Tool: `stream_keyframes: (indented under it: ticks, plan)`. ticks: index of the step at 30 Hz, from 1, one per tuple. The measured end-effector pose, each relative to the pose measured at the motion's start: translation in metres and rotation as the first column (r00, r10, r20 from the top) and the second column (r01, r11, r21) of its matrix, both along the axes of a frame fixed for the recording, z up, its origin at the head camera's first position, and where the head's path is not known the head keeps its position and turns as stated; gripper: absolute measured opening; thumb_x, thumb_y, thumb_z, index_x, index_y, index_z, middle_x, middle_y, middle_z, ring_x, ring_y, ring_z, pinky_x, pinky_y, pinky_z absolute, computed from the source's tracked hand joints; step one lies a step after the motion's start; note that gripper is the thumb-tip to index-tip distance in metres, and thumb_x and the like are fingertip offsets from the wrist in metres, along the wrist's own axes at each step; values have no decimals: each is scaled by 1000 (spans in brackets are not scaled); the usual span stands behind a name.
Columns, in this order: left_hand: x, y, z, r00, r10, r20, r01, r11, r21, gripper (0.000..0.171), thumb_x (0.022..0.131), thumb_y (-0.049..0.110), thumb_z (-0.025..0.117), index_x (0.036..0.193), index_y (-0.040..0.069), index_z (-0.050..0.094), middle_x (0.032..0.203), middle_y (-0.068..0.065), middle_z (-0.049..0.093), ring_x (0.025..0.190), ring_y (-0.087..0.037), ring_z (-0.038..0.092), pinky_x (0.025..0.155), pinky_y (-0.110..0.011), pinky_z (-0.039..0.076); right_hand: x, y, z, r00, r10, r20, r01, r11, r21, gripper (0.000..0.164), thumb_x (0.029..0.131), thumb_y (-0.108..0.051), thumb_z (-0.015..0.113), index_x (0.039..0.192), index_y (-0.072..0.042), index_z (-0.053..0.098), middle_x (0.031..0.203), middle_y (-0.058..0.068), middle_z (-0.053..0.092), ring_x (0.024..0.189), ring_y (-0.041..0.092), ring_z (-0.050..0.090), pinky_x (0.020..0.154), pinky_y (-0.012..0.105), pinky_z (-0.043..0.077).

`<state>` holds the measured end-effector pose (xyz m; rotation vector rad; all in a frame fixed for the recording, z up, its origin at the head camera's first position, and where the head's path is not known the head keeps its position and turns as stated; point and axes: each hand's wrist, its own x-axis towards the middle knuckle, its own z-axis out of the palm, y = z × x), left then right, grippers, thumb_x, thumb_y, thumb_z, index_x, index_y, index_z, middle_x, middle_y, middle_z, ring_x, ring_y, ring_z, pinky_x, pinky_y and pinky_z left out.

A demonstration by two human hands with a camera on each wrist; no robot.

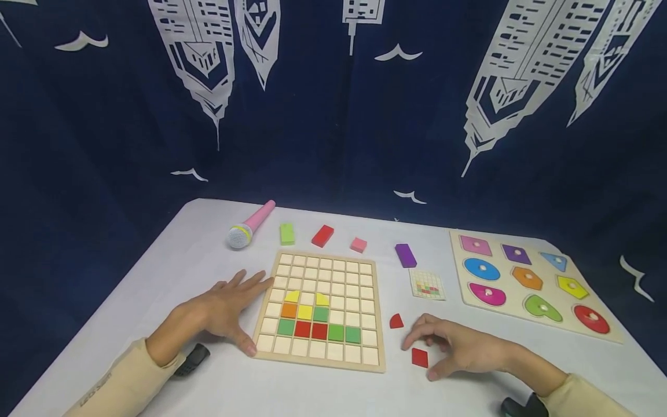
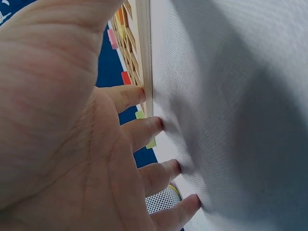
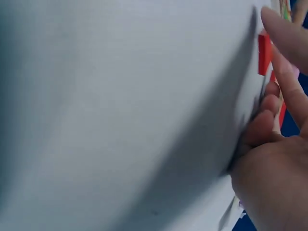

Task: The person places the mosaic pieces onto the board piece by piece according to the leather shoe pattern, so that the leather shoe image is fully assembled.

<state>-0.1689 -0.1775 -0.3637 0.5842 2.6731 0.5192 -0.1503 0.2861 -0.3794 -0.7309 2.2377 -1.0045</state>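
Observation:
A wooden grid board [image 1: 348, 360] lies at the table's middle, with yellow, orange, green and red tiles in some of its cells. My left hand [image 1: 225, 310] is spread along the board's left side; its fingertips touch the edge and the tabletop. To the right of the board, my right hand [image 1: 461, 346] hovers around a red square tile [image 1: 419, 358], thumb and index finger on either side with gaps between. In the right wrist view the red tile [image 3: 264, 53] shows beside the fingers. A red quarter-round tile [image 1: 396, 321] lies just left of that hand.
A small pattern card [image 1: 427, 284] lies right of the board. Further right is a shape puzzle board [image 1: 531, 284]. Along the back are a pink toy microphone [image 1: 250, 226] and green [image 1: 287, 234], red [image 1: 322, 236], pink [image 1: 358, 245] and purple [image 1: 405, 255] blocks.

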Motion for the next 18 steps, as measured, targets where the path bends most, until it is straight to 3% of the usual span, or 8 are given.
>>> stream_keyframes:
  ticks: [6,13,18]
  plan:
    - [0,-1,1,1000,-2,-16,2,1000,3,132,52,51,95,159,14,26,167,-18,17,150,-53,8,115,-75,13,1,-3,-3,995,8,-101,-10,1000,-22,37,84,-23,80,118,-25,67,112,3,56,100,15,48,70,25,44]
    - [0,0,1,1000,-4,-11,4,1000,14,132,52,50,95,159,14,27,167,-19,17,150,-53,7,115,-75,12,2,-4,-8,994,-45,-100,44,999,-13,26,85,-25,80,110,-26,70,108,1,59,100,13,52,72,22,47]
    - [1,1,-1,1000,5,-1,-5,1000,19,132,51,50,95,159,15,27,167,-18,18,151,-52,7,116,-74,12,3,-4,-7,991,-24,-128,24,1000,-2,26,85,-27,79,110,-27,71,104,-2,61,98,13,53,73,21,48]
